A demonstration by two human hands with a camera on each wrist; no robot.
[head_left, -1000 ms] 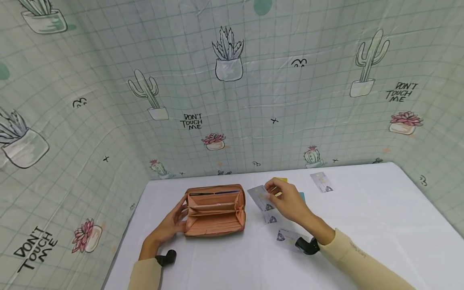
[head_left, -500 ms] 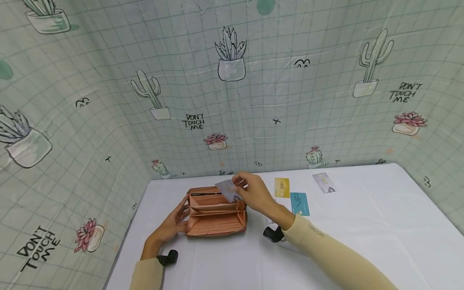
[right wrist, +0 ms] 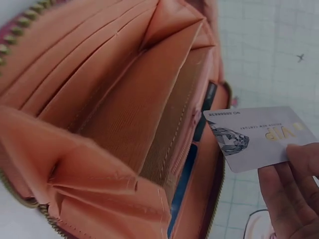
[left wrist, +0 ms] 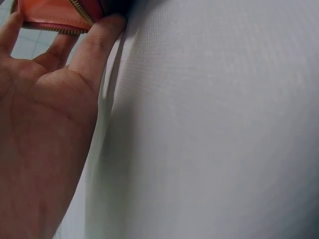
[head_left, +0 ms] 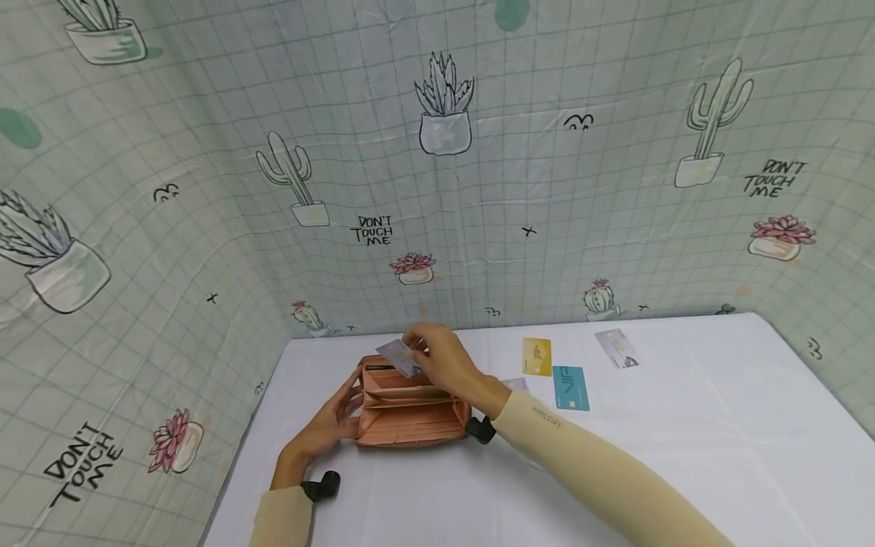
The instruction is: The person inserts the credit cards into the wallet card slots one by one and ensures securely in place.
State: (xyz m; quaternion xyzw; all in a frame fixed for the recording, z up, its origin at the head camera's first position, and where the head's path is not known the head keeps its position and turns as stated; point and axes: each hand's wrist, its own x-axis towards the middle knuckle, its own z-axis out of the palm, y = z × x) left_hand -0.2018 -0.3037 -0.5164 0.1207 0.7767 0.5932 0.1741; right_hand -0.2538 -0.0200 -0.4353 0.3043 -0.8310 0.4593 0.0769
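Observation:
An orange zip-around wallet [head_left: 413,431] lies spread open on the white table, its folds and card slots facing up. My left hand [head_left: 331,416] holds its left side, thumb near the front corner and fingers further back; the left wrist view shows the thumb and fingers at the zipped edge [left wrist: 55,30]. Over the wallet's back section, my right hand [head_left: 447,365] pinches a silver VIP card [right wrist: 256,137] between thumb and fingers. The card is tilted, with one corner close to the back slots. A dark card [right wrist: 207,107] and a blue card [right wrist: 183,191] sit in those slots.
Right of the wallet lie a yellow card [head_left: 537,357], a teal VIP card [head_left: 570,388] and a silver card [head_left: 617,349]. Another silver card [head_left: 517,384] is partly hidden by my right arm. A patterned cloth backdrop [head_left: 506,190] rises behind the table.
My right hand has carried the silver card left, from above the loose cards to the wallet's back section. The left hand stays at the wallet's left side.

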